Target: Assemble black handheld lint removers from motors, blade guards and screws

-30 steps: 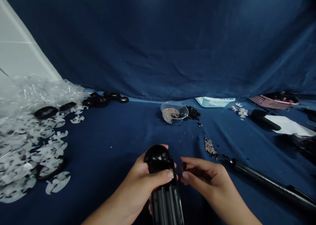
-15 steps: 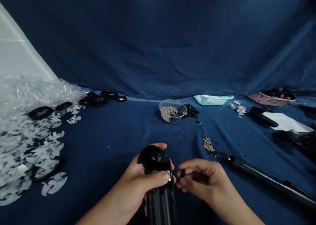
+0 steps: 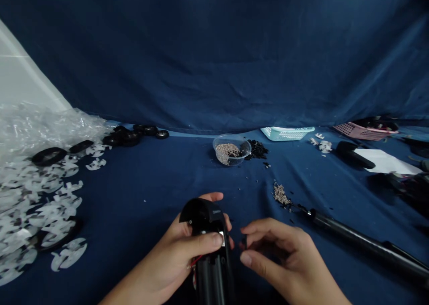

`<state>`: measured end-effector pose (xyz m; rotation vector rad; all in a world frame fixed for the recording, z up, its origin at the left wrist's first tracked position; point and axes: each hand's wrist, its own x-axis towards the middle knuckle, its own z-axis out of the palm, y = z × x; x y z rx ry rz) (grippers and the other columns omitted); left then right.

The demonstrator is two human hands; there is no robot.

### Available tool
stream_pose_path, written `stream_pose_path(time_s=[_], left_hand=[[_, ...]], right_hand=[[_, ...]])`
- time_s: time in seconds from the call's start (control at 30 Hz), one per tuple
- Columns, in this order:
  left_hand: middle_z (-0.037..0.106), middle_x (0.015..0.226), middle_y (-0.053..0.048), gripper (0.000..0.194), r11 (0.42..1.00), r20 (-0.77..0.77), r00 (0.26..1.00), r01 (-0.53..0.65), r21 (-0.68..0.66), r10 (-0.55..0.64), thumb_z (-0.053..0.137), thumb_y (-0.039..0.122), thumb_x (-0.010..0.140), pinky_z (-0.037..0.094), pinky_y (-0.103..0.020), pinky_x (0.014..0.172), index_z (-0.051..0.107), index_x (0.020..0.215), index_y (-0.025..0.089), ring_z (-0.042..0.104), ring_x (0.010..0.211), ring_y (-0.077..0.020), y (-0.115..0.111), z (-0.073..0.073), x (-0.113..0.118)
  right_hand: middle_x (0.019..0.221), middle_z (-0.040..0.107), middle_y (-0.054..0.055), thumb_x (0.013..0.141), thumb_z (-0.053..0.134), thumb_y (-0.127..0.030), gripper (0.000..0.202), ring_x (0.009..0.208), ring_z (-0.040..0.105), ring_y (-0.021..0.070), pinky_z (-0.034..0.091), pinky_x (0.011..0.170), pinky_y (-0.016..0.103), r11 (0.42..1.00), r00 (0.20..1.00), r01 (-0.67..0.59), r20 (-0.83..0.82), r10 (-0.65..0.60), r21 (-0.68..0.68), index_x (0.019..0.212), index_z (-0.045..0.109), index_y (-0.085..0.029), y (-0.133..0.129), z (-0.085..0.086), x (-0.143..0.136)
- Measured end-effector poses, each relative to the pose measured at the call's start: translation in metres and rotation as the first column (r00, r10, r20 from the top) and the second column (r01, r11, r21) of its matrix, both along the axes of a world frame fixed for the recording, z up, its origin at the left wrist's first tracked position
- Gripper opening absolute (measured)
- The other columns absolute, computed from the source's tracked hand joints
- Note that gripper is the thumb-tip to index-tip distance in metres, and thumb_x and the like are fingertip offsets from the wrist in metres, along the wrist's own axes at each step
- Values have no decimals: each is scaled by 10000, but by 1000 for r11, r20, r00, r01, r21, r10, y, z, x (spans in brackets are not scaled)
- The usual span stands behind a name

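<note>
My left hand (image 3: 192,247) is wrapped round a glossy black device (image 3: 203,218) with a rounded head and a long ribbed body. The thumb presses beside a small pale patch on its edge. Under that thumb, a thin red wire (image 3: 195,261) shows at the device's side. Just right of the device, my right hand (image 3: 271,247) has its fingers curled about a small black piece (image 3: 244,240), mostly hidden by the fingertips. A gap lies between this hand and the device.
Screws partly fill a clear bowl (image 3: 232,149), beside small black parts (image 3: 257,149). Loose screws (image 3: 280,194) lie near a black electric screwdriver (image 3: 348,233). White plastic pieces (image 3: 60,211) and black rings (image 3: 49,156) cover the left. Turquoise (image 3: 288,134) and pink (image 3: 358,131) baskets stand behind.
My right hand has drawn slightly away from the device, with thumb and fingers further apart. My left hand has shifted left and turned the device a little, so small lettering shows on its head.
</note>
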<state>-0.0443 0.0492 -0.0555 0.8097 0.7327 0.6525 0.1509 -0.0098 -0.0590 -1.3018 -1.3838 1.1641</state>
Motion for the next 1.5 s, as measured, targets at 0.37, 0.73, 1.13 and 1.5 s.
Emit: stream_pose_path(time_s=[0.37, 0.73, 1.13, 1.5], left_hand=[[649, 971, -23, 643, 1000, 153, 988, 5, 3, -5, 709, 139, 743, 455, -354, 827, 460, 1320, 277, 627, 902, -210, 0, -8, -6], [624, 944, -28, 602, 1000, 216, 976, -14, 4, 13, 671, 82, 756, 520, -390, 742, 477, 1295, 267, 662, 790, -210, -1, -6, -6], [617, 961, -33, 615, 1000, 214, 977, -9, -24, 14, 654, 66, 757, 523, -392, 740, 449, 1308, 245, 660, 800, -212, 0, -11, -9], [633, 964, -37, 655, 999, 202, 979, -22, -34, 28, 655, 63, 753, 530, -393, 740, 418, 1334, 252, 667, 802, -219, 3, -11, -10]], right_hand=[[786, 685, 0, 798, 700, -231, 235, 686, 640, 139, 521, 626, 213, 965, 990, -25, 141, -12, 262, 1008, 724, -334, 1, 8, -12], [866, 663, 22, 821, 661, -301, 221, 792, 637, 163, 506, 704, 239, 998, 985, 29, 170, -39, 59, 1038, 685, -266, 6, 5, -6], [801, 572, 4, 871, 598, -321, 116, 659, 532, 111, 427, 520, 190, 1000, 992, -8, 122, 6, 19, 865, 641, -213, 19, -16, -1], [786, 657, 27, 805, 646, -373, 219, 700, 627, 155, 498, 615, 243, 989, 994, 111, -4, -112, -95, 876, 655, -166, 32, -29, -5]])
